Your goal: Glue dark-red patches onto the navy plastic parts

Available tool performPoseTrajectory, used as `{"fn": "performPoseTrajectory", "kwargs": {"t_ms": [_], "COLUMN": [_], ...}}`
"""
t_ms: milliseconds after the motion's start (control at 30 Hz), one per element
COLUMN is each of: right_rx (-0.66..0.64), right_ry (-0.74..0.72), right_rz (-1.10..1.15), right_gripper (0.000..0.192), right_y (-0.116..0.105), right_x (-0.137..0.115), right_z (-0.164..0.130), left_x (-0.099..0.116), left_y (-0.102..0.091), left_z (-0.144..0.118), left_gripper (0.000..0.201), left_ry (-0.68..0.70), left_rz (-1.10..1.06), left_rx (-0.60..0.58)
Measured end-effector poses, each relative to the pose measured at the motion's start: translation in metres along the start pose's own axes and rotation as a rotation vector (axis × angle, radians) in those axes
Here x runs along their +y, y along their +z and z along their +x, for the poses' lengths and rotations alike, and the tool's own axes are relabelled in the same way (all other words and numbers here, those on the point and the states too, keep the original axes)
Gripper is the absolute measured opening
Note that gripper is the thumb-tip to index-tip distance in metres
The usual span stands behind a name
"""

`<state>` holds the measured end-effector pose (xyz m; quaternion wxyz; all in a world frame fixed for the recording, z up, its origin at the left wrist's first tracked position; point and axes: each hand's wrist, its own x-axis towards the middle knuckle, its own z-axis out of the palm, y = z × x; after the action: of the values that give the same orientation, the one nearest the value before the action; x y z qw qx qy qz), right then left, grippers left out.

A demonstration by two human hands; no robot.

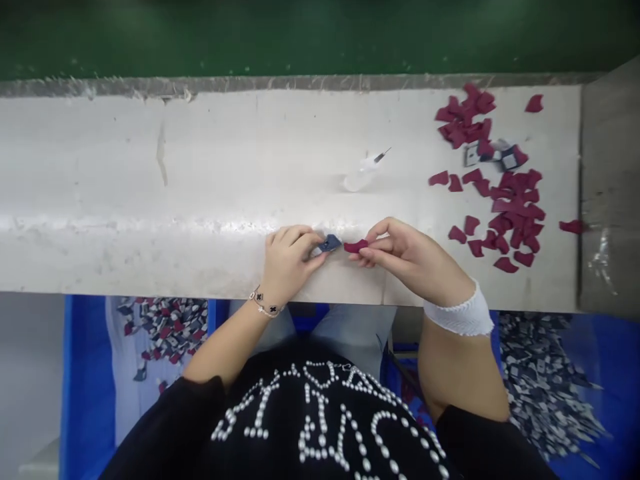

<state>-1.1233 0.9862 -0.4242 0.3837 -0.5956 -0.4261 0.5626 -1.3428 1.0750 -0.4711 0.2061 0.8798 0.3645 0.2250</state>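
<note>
Near the front edge of the white bench, my left hand (291, 257) pinches a small dark blue-grey piece (330, 243) between thumb and fingers. My right hand (395, 250) holds a small crimson piece (355, 247) by its right end. The two pieces face each other with a narrow gap between them. Behind them lies a translucent squeeze bottle (361, 175) with a thin dark needle tip pointing up and right. Loose crimson pieces (515, 207) are scattered at the right of the bench, and among them are a few dark and white pieces (510, 158) with crimson parts.
Below the bench at left, a blue bin (85, 380) holds many mixed crimson and dark pieces. Another blue bin (615, 373) at right is heaped with dark grey pieces. A green panel (320, 40) runs behind the bench (210, 173), and a grey wall (610, 187) stands at its right end.
</note>
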Motion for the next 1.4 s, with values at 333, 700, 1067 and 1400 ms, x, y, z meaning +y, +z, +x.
{"fn": "performPoseTrajectory", "kwargs": {"t_ms": [333, 700, 1067, 1400], "right_rx": [0.125, 0.038, -0.163, 0.009], "right_ry": [0.049, -0.126, -0.169, 0.011], "right_rz": [-0.234, -0.787, -0.886, -0.246], "right_gripper": [0.025, 0.02, 0.007, 0.013], "right_y": [0.014, 0.047, 0.047, 0.029], "right_x": [0.018, 0.017, 0.02, -0.009], "right_z": [0.017, 0.005, 0.005, 0.01], "left_x": [0.005, 0.002, 0.001, 0.009], "left_y": [-0.001, -0.022, -0.026, -0.012], "left_z": [-0.016, -0.029, -0.033, -0.026], "left_gripper": [0.025, 0.008, 0.007, 0.037], "left_ry": [-0.043, 0.003, -0.008, 0.029], "left_rz": [0.052, -0.047, -0.148, -0.04], "left_rx": [0.032, 0.119, 0.077, 0.105]}}
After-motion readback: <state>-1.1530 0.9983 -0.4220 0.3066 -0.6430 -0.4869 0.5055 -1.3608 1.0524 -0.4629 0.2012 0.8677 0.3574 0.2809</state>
